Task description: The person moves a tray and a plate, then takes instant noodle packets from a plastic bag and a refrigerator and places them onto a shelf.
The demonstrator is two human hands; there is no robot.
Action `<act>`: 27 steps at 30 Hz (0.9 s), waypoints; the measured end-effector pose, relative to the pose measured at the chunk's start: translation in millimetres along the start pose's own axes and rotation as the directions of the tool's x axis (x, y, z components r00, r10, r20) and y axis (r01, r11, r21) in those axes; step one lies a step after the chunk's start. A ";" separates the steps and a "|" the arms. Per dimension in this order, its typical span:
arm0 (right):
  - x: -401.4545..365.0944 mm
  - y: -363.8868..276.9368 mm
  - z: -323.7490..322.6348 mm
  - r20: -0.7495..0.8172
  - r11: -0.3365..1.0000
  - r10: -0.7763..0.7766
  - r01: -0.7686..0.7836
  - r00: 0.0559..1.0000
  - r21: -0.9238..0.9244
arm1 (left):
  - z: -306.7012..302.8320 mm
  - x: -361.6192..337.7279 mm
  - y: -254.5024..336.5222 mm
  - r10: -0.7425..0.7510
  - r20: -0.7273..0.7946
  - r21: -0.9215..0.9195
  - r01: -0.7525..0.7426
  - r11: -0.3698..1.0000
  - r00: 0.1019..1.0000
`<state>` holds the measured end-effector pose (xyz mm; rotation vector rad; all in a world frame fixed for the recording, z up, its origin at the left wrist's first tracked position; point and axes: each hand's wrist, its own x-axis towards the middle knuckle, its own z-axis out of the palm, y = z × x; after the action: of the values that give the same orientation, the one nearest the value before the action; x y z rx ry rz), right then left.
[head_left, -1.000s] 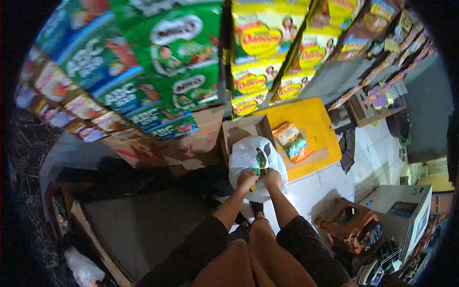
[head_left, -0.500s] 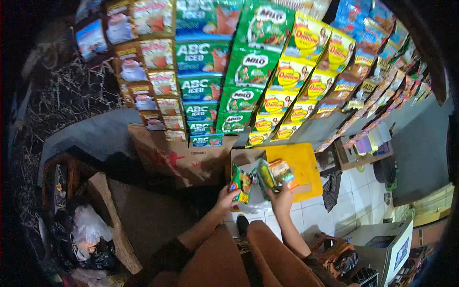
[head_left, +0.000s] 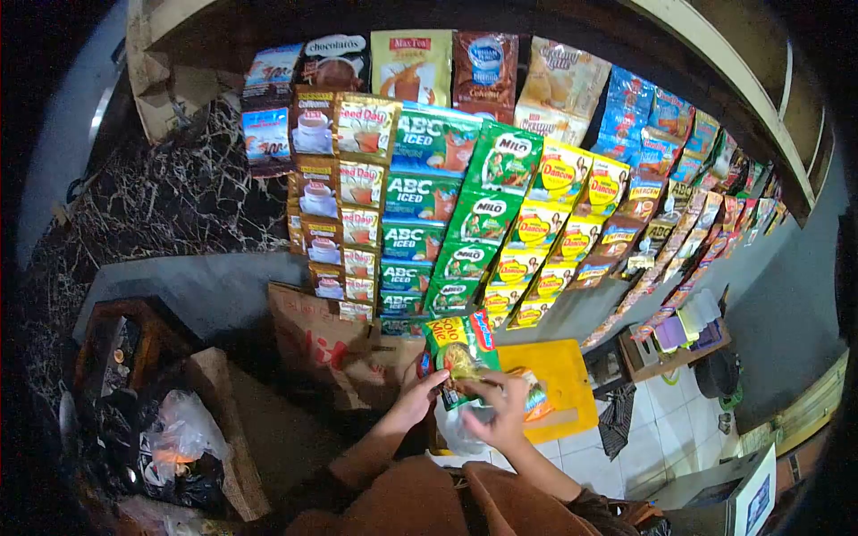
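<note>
My left hand (head_left: 414, 400) is closed on a green instant noodle packet (head_left: 458, 347) marked "Soto Mie", held upright with its printed front facing me. Close to the packet's lower right edge is my right hand (head_left: 502, 413), slightly blurred, its thumb and fingers apart and nothing seen between them. Below both hands a clear plastic bag (head_left: 460, 431) hangs or lies, partly covered by them. Behind my right hand an orange and white packet (head_left: 538, 400) rests on the yellow stool top (head_left: 572, 380).
Strips of drink sachets (head_left: 465, 241) hang across the front, just beyond my hands. A brown paper bag (head_left: 313, 330) stands behind my left arm. At left lie a whitish plastic bag (head_left: 192, 424) and a wooden board (head_left: 223, 438). White floor tiles (head_left: 639, 438) show at right.
The noodle packet in my left hand has risen and turned its front to me. My right hand has let go of its green packet. The view has tilted up to higher sachets.
</note>
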<state>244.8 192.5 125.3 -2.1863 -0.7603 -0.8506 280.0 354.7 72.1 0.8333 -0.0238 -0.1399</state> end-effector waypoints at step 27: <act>77.8 -2.1 -48.2 0.199 0.368 0.418 -0.366 0.886 0.855 | 38.0 -0.4 80.5 0.176 0.118 -0.040 -0.172 0.984 0.977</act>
<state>274.5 179.0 210.9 -1.2579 -0.4308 -0.1370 285.9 380.2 157.2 0.7888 -0.2085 -0.0255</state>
